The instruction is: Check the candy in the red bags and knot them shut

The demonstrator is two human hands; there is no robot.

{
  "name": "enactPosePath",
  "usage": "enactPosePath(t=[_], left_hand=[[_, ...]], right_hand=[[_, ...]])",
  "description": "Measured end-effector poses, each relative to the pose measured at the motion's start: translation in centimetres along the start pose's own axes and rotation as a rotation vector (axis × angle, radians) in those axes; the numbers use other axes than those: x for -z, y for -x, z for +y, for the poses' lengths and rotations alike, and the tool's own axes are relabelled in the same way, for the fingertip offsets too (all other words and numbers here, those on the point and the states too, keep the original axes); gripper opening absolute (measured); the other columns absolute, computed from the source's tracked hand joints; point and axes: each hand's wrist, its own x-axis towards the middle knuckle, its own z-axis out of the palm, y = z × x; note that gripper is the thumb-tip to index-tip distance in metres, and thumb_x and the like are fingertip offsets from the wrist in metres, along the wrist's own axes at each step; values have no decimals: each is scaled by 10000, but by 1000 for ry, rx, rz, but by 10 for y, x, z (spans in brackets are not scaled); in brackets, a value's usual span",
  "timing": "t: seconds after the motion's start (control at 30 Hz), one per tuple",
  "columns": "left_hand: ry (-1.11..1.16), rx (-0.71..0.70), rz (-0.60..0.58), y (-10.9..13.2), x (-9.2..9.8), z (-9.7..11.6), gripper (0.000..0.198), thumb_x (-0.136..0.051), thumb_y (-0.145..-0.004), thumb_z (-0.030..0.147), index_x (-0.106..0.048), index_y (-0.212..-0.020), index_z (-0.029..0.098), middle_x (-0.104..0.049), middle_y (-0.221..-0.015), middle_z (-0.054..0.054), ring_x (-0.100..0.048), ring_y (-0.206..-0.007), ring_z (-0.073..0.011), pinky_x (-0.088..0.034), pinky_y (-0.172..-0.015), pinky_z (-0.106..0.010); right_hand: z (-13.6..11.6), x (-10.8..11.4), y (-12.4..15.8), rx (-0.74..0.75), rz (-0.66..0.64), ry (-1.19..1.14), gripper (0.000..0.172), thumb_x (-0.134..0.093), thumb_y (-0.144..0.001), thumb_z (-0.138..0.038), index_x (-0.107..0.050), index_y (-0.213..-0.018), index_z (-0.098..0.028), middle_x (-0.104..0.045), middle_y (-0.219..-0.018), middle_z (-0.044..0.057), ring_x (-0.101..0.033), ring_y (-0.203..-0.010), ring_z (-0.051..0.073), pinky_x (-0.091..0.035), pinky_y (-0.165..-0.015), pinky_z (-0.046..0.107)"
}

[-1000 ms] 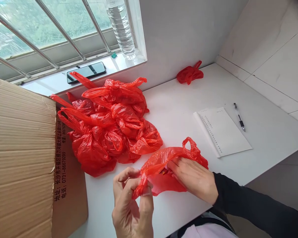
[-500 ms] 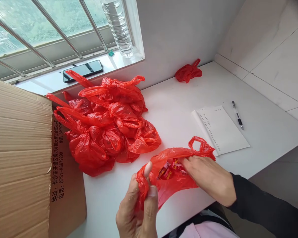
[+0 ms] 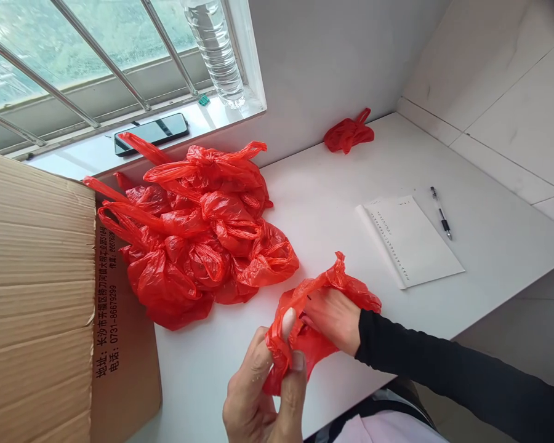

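A red plastic bag [image 3: 321, 347] is held with its mouth facing up, above the near part of the white table. Thumb and fingers of my left hand [image 3: 270, 381] pinch one edge of it. My right hand [image 3: 335, 317] reaches into the mouth up to about the wrist. Its fingers are hidden by the bag, so whether they hold anything does not show. Of the contents, only a dark bit beside the right hand can be seen. A pile of tied red plastic bags [image 3: 203, 227] lies just to the left.
A cardboard box [image 3: 37, 295] stands at the left edge. On the table [image 3: 314, 203] are a notebook [image 3: 413, 240], a black pen [image 3: 442, 213] and a crumpled red bag [image 3: 348, 132] by the wall. A phone [image 3: 151, 134] and a water bottle [image 3: 216, 55] occupy the windowsill.
My right hand has moved left and deeper into the bag. The red wrapped packets seen inside before are now covered. The bag's mouth has drawn in, and its looped handle has shifted left.
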Motion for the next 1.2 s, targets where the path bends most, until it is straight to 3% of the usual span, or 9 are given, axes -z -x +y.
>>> enactPosePath(t=[0.1, 0.23, 0.4, 0.63, 0.83, 0.97, 1.03, 1.1, 1.2], left_hand=[[44, 50, 72, -3, -2, 5, 282, -819, -795, 404, -816, -1073, 352, -695, -789, 13, -471, -558, -104, -470, -492, -221], [114, 66, 72, -3, -5, 8, 326, -838, -778, 402, -813, -1092, 319, -739, -837, 1, -513, -578, -86, -492, -516, -199], [67, 17, 51, -4, 1, -2, 236, -804, -822, 357, -824, -1055, 328, -784, -927, -41, -683, -841, -170, -516, -552, -180], [208, -137, -123, -19, 29, -24, 388, -768, -844, 127, -778, -1159, 354, -814, -884, -12, -658, -549, -94, -635, -710, -310], [208, -133, -154, -17, 34, -31, 380, -771, -822, 120, -795, -1117, 358, -828, -947, -60, -716, -576, -161, -622, -586, -314], [179, -103, -114, -13, 28, -24, 369, -826, -772, 171, -806, -1109, 320, -813, -835, -57, -747, -661, -202, -609, -585, -295], [146, -94, -61, -10, 18, -15, 330, -824, -790, 227, -809, -1105, 323, -792, -833, -32, -713, -652, -166, -599, -585, -271], [91, -77, -11, -5, 7, -6, 263, -788, -835, 279, -814, -1089, 343, -748, -836, 1, -630, -611, -114, -573, -564, -236], [47, -75, -23, 1, -5, 3, 232, -743, -873, 315, -813, -1083, 386, -631, -718, 33, -528, -590, -92, -521, -539, -193]], right_hand=[[6, 0, -2, 13, -6, -43, 117, -504, -969, -106, -610, -951, -153, -684, -939, 82, -627, -761, 199, -405, -643, 321], [8, -1, -1, -9, -6, -104, 64, -579, -963, -206, -600, -1007, -164, -677, -1014, 88, -636, -859, 229, -435, -708, 331], [3, -6, -1, -50, 0, -167, 73, -645, -922, -234, -607, -955, -181, -688, -974, 76, -640, -886, 252, -448, -751, 347], [12, 7, 15, -57, 50, -236, 67, -521, -991, -220, -570, -957, -190, -673, -823, 17, -627, -678, 166, -403, -605, 280], [17, 8, 18, -160, 98, -218, 241, -417, -1051, -241, -566, -870, -186, -686, -798, 33, -663, -667, 167, -418, -598, 262], [17, 14, 22, -186, 61, -158, 195, -434, -1013, -146, -608, -931, -176, -706, -828, 56, -675, -674, 185, -394, -581, 280], [17, 16, 25, -176, 19, -124, 142, -506, -965, -118, -626, -1019, -171, -723, -904, 73, -691, -743, 214, -395, -598, 296], [17, 17, 26, -165, -19, -94, 197, -571, -913, -98, -631, -1089, -166, -729, -1003, 91, -700, -854, 247, -413, -643, 314], [17, 18, 25, -167, -35, -65, 207, -551, -911, -87, -627, -1086, -170, -722, -1053, 79, -686, -944, 247, -433, -701, 325]])
